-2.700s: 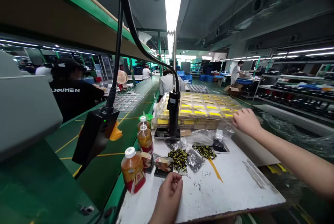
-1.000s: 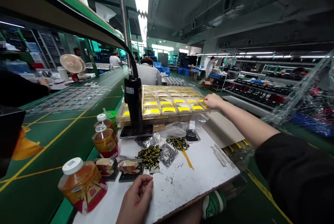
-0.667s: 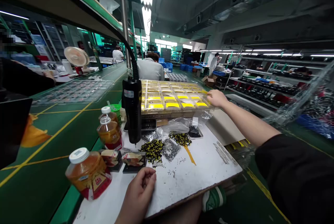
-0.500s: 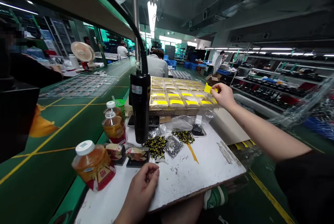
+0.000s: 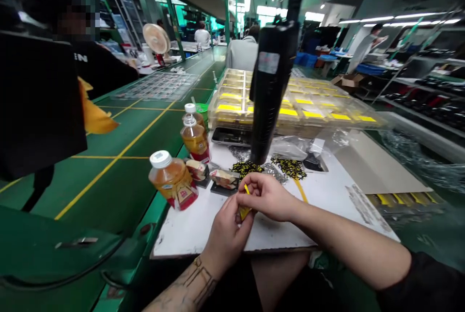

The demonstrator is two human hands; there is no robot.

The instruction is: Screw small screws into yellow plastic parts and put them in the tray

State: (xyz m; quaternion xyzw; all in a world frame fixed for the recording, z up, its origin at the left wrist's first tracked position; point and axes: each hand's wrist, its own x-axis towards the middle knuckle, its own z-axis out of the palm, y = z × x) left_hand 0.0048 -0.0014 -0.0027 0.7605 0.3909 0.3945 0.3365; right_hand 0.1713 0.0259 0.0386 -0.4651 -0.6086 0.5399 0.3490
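Above the front of the white board, my left hand (image 5: 228, 225) and my right hand (image 5: 271, 199) meet with their fingers closed around a small yellow piece (image 5: 244, 212). Most of that piece is hidden by the fingers. Just beyond them lie a heap of tiny black-and-yellow parts (image 5: 244, 170) and a second such heap (image 5: 292, 168). A black electric screwdriver (image 5: 271, 84) hangs upright over the first heap. Behind it sits a stack of clear compartment trays (image 5: 316, 115) with yellow pieces in the pockets.
To the left stand a drink bottle (image 5: 173, 183), another bottle (image 5: 196, 140) and two dark blocks with wrapped tops, one block (image 5: 224, 182) nearer my hands. A green conveyor (image 5: 145, 128) runs along the left. A cardboard sheet (image 5: 385, 162) lies right of the white board (image 5: 337, 215). Co-workers sit farther off.
My right hand has come from the trays to my left hand, bringing a yellow piece. My left hand has risen slightly and now grips it too. The view has turned.
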